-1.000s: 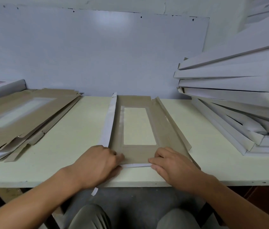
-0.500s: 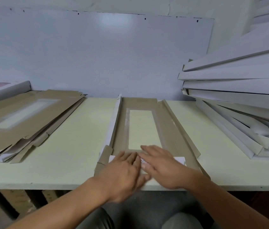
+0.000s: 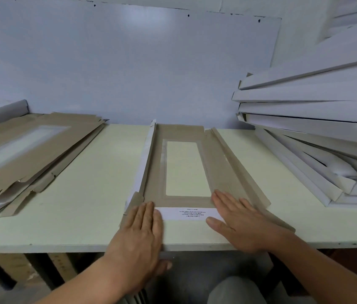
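Creasing printed end flap of box blank | left hand, right hand flat, fingers straight | remaining, likely: side flaps

Widest open lane is the bare strip of pale cream surface between the messy pile of flat brown cardboard sheets on the left and the windowed brown cardboard blank in the middle. Right of that blank the gap's narrower, since the leaning stack of long white boxes crowds in and overhangs. The blank's raised side flaps make low walls along it, and the pale grey wall panel closes off the back.
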A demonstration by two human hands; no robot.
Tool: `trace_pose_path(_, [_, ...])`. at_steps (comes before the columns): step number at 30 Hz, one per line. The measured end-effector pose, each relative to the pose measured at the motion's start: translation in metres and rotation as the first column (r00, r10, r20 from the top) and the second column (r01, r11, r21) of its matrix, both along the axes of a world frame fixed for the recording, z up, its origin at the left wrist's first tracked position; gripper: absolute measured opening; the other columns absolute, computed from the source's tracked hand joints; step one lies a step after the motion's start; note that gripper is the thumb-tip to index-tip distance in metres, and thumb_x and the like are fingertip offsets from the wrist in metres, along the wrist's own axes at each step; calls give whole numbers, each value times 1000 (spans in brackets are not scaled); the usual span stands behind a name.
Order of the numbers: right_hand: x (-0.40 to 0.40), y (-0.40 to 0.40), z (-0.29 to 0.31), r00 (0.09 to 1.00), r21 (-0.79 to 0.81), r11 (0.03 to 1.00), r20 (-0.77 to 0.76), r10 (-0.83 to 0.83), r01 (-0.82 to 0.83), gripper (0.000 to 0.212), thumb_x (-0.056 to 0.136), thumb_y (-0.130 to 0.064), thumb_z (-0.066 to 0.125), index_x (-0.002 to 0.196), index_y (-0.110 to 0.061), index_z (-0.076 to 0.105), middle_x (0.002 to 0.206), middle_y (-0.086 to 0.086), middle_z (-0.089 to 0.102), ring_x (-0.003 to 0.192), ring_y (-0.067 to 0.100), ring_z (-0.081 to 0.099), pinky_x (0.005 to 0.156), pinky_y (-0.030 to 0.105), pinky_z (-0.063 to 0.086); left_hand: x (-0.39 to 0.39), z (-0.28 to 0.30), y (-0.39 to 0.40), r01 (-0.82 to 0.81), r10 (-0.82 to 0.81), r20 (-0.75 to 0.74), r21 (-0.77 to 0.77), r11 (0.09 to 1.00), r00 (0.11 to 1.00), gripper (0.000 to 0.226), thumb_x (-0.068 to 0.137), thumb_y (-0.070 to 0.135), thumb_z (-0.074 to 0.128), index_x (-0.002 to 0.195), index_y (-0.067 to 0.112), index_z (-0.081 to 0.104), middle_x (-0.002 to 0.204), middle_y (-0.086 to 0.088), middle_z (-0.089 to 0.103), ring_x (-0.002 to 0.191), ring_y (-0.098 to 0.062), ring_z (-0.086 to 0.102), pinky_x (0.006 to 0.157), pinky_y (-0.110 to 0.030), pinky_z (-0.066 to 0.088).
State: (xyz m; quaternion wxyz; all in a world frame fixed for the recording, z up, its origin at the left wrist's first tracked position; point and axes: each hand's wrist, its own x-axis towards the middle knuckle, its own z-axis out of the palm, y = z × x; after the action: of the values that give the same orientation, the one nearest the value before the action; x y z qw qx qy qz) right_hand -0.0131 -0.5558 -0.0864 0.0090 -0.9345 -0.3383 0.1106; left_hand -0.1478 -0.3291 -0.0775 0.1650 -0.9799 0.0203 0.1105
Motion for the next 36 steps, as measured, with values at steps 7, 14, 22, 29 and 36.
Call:
trace_pose_path(7, [3, 0, 15, 999, -23, 1000, 41, 15, -14, 69, 101, -64, 12, 156, -25, 23, 161, -14, 20, 150, 17, 18, 122, 36, 18, 6, 10, 6, 99, -40, 293, -189, 977, 955, 72, 94, 65, 4, 129, 18, 46, 142, -3, 46, 132, -22, 40, 117, -37, 17])
trace_pose_path(14, [49, 7, 55, 999, 142, 990, 40, -6, 0, 45, 98, -8, 40, 134, -24, 62, 141, -5, 58, 131, 16, 51, 107, 24, 37, 47, 15, -33, 285, -129, 342, -459, 841, 931, 51, 78, 0, 48, 125, 19, 41, 119, -1, 46, 112, -23, 41, 104, -37, 28])
trace_pose_path(22, [107, -45, 58, 971, -307, 952, 223, 92, -20, 79, 79, 4, 46, 146, -37, 40, 164, -11, 17, 153, 20, 4, 119, 39, 14, 22, 26, 80, 422, -362, 217, -445, 790, 906, 37, 63, -1, 45, 78, 32, 39, 82, 15, 46, 88, -8, 38, 81, -28, 32])
trace_pose_path(29, [71, -5, 69, 987, -204, 971, 71, 144, -127, 19, 92, -45, 52, 91, -26, 54, 89, -10, 58, 85, 19, 55, 75, 35, 48, 37, 60, 168, -64, 116, 560, -112, 992, 821, 60, 76, -3, 52, 130, 23, 55, 137, -8, 46, 126, -33, 40, 97, -46, 33])
trace_pose_path(36, [49, 107, 49, 963, 231, 967, -268, -42, 107, 25, 96, -36, 57, 91, -12, 56, 85, 4, 58, 73, 22, 53, 64, 32, 41, 18, 67, 52, 549, -13, 788, -417, 724, 615, 26, 86, 14, 59, 112, 11, 60, 109, -6, 62, 99, -26, 59, 86, -33, 44])
